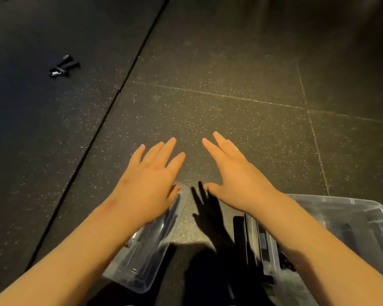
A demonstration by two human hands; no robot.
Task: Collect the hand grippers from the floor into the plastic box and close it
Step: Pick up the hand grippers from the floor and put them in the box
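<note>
Black hand grippers (pixel 63 67) lie on the floor (pixel 208 96) at ten o'clock, well apart from the clear plastic box (pixel 352 217) at four o'clock and what looks like its lid (pixel 142 250) at six. The left hand (pixel 150 180) and right hand (pixel 234 175) hover at centre, fingers (pixel 170 146) spread, released, holding nothing. Collecting looks unfinished: next comes a long reach toward ten o'clock.
</note>
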